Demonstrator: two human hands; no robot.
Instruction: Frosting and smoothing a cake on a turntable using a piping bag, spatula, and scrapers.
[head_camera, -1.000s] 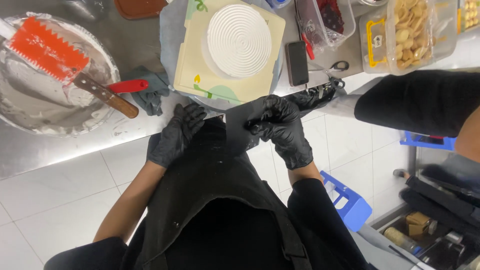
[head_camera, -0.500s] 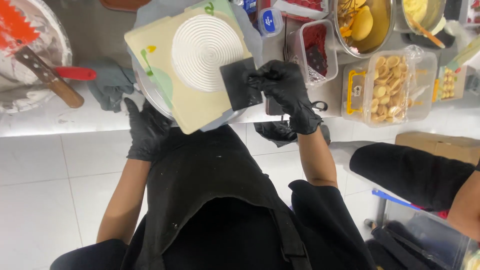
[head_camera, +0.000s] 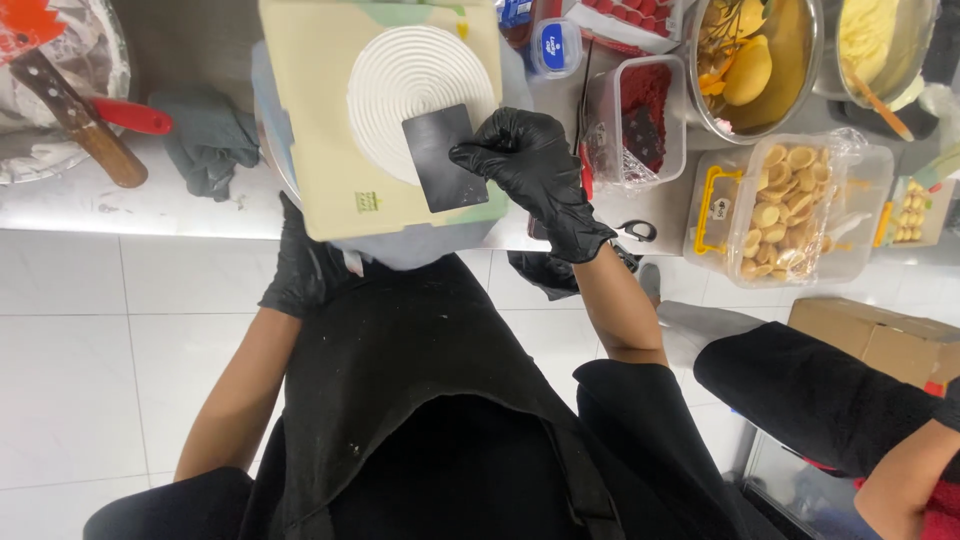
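Note:
A round white cake (head_camera: 405, 85) with a spiral-ridged top sits on a cream square board (head_camera: 330, 170) on a turntable at the counter's edge. My right hand (head_camera: 530, 170), in a black glove, is shut on a flat black scraper (head_camera: 443, 158) held against the cake's near right side. My left hand (head_camera: 300, 275), also in a black glove, reaches under the board's near left corner, partly hidden by it. I wear a black apron.
Left: a wooden-handled tool (head_camera: 75, 115), a red handle (head_camera: 130, 115) and a grey cloth (head_camera: 205, 140). Right: a tub of red crumbs (head_camera: 640, 105), a metal bowl of yellow fruit (head_camera: 755, 60), a box of small pastry shells (head_camera: 790, 205), scissors (head_camera: 635, 232). Another person's black sleeve (head_camera: 810, 400) is at lower right.
The view shifted, so the cake sits lower and nearer. My right hand brought the scraper from in front of my body up to the cake's side. My left hand moved under the board.

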